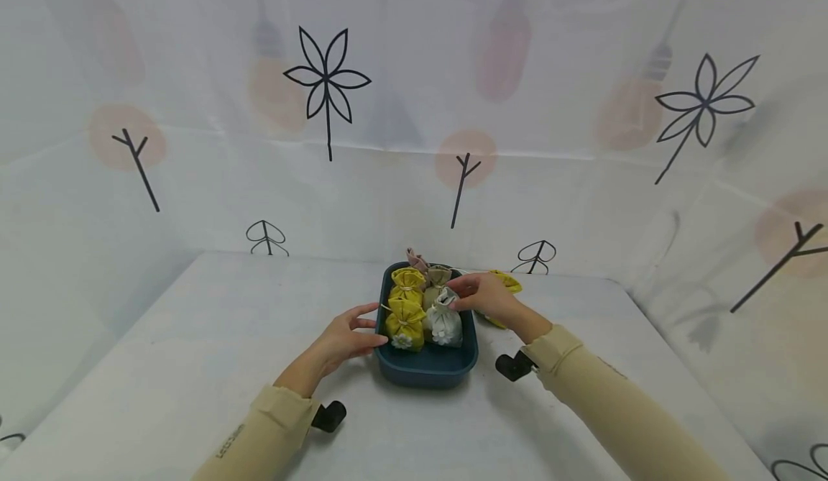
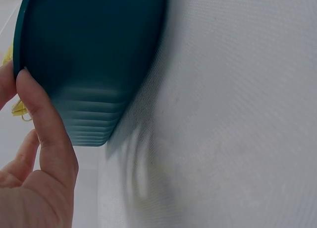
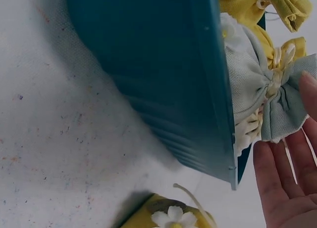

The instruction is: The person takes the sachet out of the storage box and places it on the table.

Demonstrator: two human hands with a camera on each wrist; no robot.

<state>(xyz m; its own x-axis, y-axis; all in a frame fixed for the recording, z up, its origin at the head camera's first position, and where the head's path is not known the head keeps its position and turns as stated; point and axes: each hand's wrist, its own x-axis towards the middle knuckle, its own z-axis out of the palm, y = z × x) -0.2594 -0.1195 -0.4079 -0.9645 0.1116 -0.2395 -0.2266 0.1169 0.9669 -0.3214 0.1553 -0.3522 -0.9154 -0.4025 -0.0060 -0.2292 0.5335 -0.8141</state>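
A dark blue-green plastic basin point(image 1: 423, 377) stands on the white-covered table with several small drawstring pouches inside. My left hand point(image 1: 346, 337) is at its left side, thumb and fingers spread and touching the rim. In the left wrist view, the fingertips meet the basin's edge. My right hand point(image 1: 485, 295) pinches the gathered top of a pale grey pouch point(image 1: 445, 328) trimmed with white flowers. This pouch sits at the basin's right side. Two yellow pouches, a front one point(image 1: 407, 323) and a rear one point(image 1: 406, 280), lie on the left.
A beige pouch point(image 1: 436, 277) is behind the pale grey one, and a pinkish pouch point(image 1: 416, 259) shows at the back. Right of the basin, a yellow pouch point(image 3: 156, 213) with a white flower lies on the table. A patterned white cloth point(image 1: 388, 193) hangs behind.
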